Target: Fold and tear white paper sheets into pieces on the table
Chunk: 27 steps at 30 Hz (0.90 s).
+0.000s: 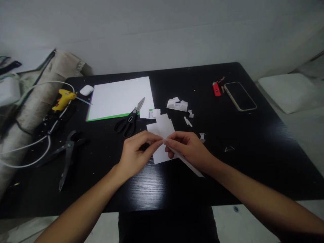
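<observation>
Between my two hands is a narrow strip of white paper (188,163), its long end slanting down to the right under my right hand. My left hand (138,148) pinches the strip's upper tip with thumb and forefinger. Close against it, my right hand (186,145) grips the same strip, fingers curled. Beneath both hands lie white paper pieces (162,156) on the black table. Black-handled scissors (130,119) rest just beyond my left hand, blades partly on a stack of white sheets (118,98) with a green edge.
Folded paper scraps (178,104) lie past my hands. At left are a yellow glue gun (63,100), a white earphone case (86,90), dark pliers or shears (68,152) and a looping white cable (27,166). A red lighter (216,89) and a phone (240,96) lie at right.
</observation>
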Each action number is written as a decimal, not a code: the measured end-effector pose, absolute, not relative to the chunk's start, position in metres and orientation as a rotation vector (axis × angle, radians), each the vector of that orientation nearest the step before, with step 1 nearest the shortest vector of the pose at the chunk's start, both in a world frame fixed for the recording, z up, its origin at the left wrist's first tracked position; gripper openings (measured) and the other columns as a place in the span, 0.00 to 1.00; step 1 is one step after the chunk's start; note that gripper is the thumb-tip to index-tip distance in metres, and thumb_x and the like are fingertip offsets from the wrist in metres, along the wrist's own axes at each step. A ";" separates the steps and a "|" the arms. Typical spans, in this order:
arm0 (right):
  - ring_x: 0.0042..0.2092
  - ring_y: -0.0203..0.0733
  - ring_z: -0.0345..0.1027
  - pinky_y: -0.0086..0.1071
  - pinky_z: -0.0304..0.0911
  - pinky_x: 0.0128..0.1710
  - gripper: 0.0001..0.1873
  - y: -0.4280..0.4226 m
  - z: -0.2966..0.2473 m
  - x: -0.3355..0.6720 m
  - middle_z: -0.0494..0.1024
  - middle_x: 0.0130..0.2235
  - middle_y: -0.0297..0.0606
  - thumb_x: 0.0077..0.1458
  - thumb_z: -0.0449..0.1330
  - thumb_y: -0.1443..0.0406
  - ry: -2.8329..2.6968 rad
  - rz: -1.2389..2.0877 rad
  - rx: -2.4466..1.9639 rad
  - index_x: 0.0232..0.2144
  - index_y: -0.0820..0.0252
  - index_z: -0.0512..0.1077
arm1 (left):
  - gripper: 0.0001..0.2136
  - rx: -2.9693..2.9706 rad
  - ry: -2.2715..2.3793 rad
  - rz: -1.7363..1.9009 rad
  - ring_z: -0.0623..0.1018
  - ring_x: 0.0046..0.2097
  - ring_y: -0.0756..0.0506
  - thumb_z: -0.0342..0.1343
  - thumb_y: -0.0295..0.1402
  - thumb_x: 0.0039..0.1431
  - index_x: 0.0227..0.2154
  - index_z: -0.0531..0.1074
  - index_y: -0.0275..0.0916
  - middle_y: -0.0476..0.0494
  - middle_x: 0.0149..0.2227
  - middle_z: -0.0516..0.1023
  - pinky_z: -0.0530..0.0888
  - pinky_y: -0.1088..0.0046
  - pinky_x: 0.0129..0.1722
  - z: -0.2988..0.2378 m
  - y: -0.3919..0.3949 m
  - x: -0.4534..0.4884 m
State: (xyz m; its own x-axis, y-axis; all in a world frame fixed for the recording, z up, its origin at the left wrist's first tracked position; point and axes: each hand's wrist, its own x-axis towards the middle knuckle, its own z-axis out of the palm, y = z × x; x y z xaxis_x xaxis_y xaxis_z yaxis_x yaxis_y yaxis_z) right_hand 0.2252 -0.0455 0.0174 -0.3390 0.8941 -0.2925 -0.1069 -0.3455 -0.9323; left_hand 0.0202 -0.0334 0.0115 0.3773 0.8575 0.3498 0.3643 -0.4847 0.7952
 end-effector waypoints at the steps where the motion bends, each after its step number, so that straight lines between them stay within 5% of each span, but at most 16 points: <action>1: 0.29 0.34 0.73 0.31 0.69 0.34 0.13 -0.045 0.016 0.225 0.79 0.29 0.34 0.58 0.68 0.57 -1.132 1.766 -1.151 0.31 0.62 0.78 | 0.04 2.003 1.065 1.001 0.79 0.36 0.48 0.60 0.29 0.65 0.39 0.79 0.38 0.45 0.35 0.81 0.75 0.72 0.38 0.011 -0.033 0.020; 11: 0.28 0.34 0.72 0.31 0.69 0.33 0.17 -0.048 0.016 0.222 0.79 0.29 0.34 0.55 0.69 0.53 -1.140 1.803 -1.161 0.30 0.62 0.77 | 0.12 1.793 1.087 0.734 0.70 0.30 0.50 0.53 0.37 0.69 0.32 0.73 0.37 0.49 0.28 0.73 0.67 0.74 0.30 0.010 -0.033 0.025; 27: 0.26 0.33 0.71 0.29 0.66 0.32 0.14 -0.044 0.016 0.228 0.78 0.23 0.33 0.61 0.64 0.58 -1.271 1.860 -1.208 0.29 0.63 0.78 | 0.12 1.687 1.183 0.749 0.66 0.28 0.50 0.54 0.36 0.67 0.28 0.70 0.38 0.52 0.25 0.67 0.63 0.73 0.29 0.010 -0.025 0.018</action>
